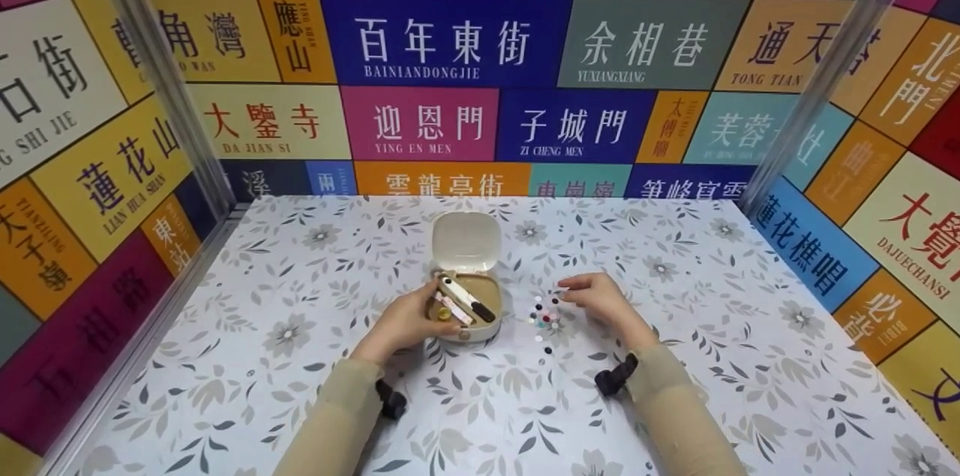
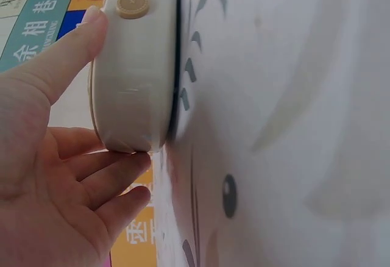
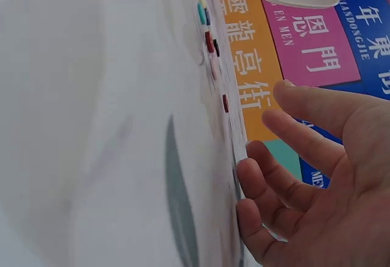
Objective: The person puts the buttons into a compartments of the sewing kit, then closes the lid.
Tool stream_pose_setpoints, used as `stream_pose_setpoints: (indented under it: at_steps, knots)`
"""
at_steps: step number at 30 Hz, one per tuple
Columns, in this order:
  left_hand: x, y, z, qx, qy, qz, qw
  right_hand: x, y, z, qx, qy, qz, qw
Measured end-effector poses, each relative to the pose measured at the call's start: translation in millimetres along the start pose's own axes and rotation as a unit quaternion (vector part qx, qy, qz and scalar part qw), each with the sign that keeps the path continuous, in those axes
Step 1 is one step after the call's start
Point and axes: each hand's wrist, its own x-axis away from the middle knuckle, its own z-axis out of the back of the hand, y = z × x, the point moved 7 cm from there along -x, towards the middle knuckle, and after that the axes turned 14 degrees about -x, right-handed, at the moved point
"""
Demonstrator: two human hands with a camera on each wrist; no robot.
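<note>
A small cream box (image 1: 471, 332) stands on the table with its hinged lid (image 1: 465, 240) raised. A button-shaped disc (image 2: 132, 5) decorates its front. Inside lie a white tool with a black end (image 1: 466, 296), a pink-and-white stick (image 1: 454, 309) and a small yellow item (image 1: 444, 315), their kinds unclear. My left hand (image 1: 409, 322) grips the box's left side, thumb at the front and fingers along the side. Right of the box lie several small coloured discs like buttons (image 1: 546, 317). My right hand (image 1: 602, 301) hovers at their right edge, fingers loosely bent, holding nothing visible.
A white tablecloth (image 1: 300, 378) with grey flowers and leaves covers the table. Panels of coloured signs (image 1: 450, 41) wall in the back and sides, with clear corner posts (image 1: 172, 86) at the back. A black strap (image 1: 616, 376) sits on my right wrist.
</note>
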Motion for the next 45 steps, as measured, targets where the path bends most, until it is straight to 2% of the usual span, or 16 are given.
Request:
stream_pose_setpoints:
  at_steps: [5,9,17,24,30,38,45]
  knots:
    - [0.6,1.0,3.4,-0.005,0.008,0.0,1.0,0,1,-1,-0.037,-0.003,-0.018,0.999]
    - [1.8,0.6,5.2,-0.004,0.015,0.006,0.9999,1,0,-3,-0.047,-0.012,-0.018,0.999]
    - [5.6,0.4,0.6,0.012,0.005,0.007,0.9999,5,4,-4,-0.006,-0.006,-0.021,1.0]
    - [6.0,1.3,-0.9,0.014,0.008,0.003,0.9999,3,8,-3,0.013,0.02,-0.035,0.999]
    - [7.2,-1.0,-2.8,0.017,0.008,0.011,0.9998,2,5,-5,0.031,0.009,-0.019,0.999]
    - [4.5,-1.3,-3.4,0.001,0.01,-0.004,0.9999,-1,-3,-5,0.136,-0.01,0.012,0.991]
    - [-0.2,-0.9,-1.5,0.008,0.002,0.006,1.0,-7,-10,-8,0.197,-0.022,0.016,0.98]
